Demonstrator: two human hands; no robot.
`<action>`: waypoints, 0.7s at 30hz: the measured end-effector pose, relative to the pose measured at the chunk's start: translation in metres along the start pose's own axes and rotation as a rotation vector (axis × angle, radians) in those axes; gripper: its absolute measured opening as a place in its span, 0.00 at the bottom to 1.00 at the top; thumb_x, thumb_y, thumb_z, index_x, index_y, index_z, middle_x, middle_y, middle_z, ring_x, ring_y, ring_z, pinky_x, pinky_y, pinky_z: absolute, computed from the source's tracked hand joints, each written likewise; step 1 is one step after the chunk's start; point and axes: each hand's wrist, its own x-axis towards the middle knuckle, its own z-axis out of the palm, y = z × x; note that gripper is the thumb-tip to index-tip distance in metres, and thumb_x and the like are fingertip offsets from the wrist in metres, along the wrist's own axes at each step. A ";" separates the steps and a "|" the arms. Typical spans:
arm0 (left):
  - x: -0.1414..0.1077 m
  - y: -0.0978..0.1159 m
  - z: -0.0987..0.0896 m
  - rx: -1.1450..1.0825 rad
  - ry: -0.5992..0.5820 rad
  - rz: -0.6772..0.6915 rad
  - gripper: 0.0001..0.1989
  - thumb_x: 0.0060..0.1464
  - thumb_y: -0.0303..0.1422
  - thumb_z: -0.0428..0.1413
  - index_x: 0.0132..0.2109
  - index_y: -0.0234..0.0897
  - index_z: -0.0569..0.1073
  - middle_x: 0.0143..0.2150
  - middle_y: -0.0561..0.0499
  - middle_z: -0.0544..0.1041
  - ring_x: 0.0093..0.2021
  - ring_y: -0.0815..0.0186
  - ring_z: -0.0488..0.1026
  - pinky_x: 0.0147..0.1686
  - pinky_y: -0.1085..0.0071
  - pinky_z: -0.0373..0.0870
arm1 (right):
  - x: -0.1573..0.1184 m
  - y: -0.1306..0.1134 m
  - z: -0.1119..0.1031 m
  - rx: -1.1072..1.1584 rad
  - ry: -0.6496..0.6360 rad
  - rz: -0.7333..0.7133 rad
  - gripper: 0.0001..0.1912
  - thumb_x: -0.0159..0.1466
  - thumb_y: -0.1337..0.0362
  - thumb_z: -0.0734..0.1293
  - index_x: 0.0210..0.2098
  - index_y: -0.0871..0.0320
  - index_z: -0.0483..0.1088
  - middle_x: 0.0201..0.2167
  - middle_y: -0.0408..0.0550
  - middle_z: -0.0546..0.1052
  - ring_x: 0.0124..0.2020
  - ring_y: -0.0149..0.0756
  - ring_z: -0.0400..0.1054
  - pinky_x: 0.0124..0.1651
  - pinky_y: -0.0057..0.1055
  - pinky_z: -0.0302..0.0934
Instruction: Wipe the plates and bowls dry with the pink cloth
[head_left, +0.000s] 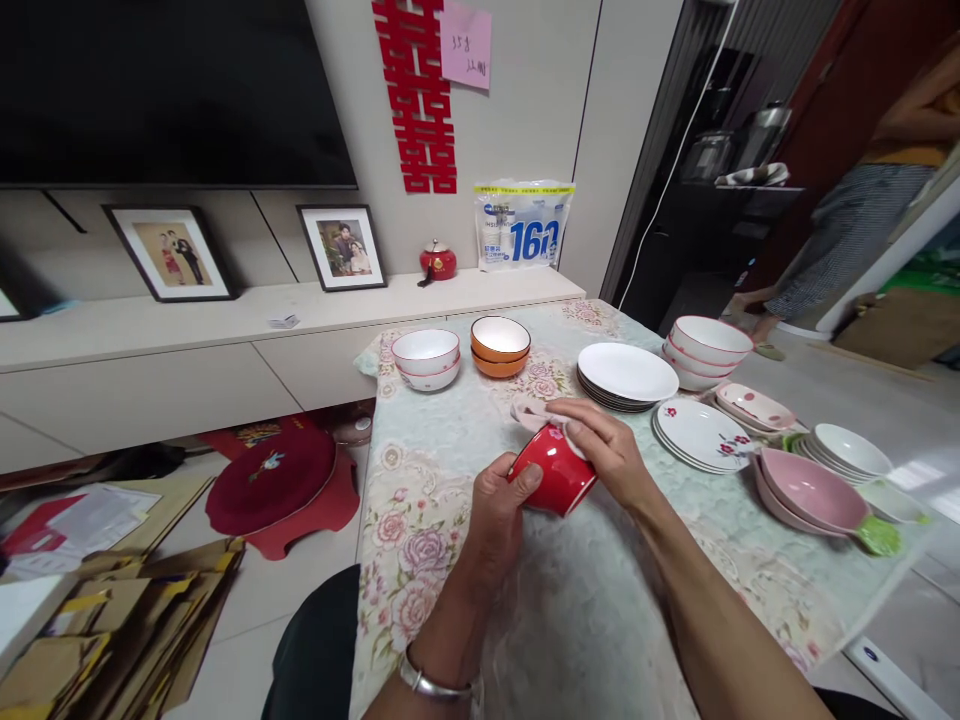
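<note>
A red bowl [555, 474] with a pink flower on its side is tilted above the tablecloth, its bottom toward the lower right. My left hand [499, 502] grips it, with the thumb lying on the outer wall. On the far side, my right hand [604, 446] presses a pale pink cloth [529, 414] against the rim and outer wall. The bowl's inside is hidden. Beyond my hands stand two orange bowls [500, 352] and two white bowls with pink rims [426, 362], each pair stacked. White plates [628, 372] are piled beyond my right hand.
To the right are flowered plates [699, 432], stacked white bowls [707, 345], pink leaf-shaped dishes [814, 490] and small white dishes [851, 450]. A red stool [277, 475] and flattened cardboard [142, 610] lie left of the table. Another person [862, 210] stands at the back right.
</note>
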 end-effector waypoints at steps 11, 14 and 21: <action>0.003 0.003 0.000 -0.053 -0.058 -0.016 0.19 0.46 0.39 0.66 0.43 0.33 0.78 0.35 0.47 0.80 0.34 0.63 0.73 0.38 0.68 0.66 | 0.003 0.032 0.015 0.890 0.289 0.762 0.16 0.52 0.52 0.75 0.32 0.57 0.74 0.26 0.45 0.79 0.26 0.38 0.73 0.33 0.33 0.67; 0.002 0.004 -0.001 0.021 -0.059 -0.034 0.15 0.45 0.39 0.66 0.35 0.33 0.76 0.30 0.50 0.77 0.29 0.68 0.69 0.33 0.71 0.63 | 0.002 0.032 0.006 0.748 0.295 0.649 0.17 0.51 0.52 0.76 0.31 0.57 0.73 0.23 0.41 0.77 0.22 0.32 0.68 0.29 0.29 0.62; -0.001 0.006 -0.007 0.211 -0.090 -0.067 0.16 0.44 0.38 0.67 0.26 0.33 0.70 0.21 0.56 0.68 0.23 0.74 0.58 0.26 0.74 0.53 | -0.002 0.017 -0.007 0.126 0.151 0.192 0.15 0.64 0.53 0.67 0.28 0.57 0.74 0.24 0.42 0.75 0.26 0.33 0.67 0.32 0.30 0.61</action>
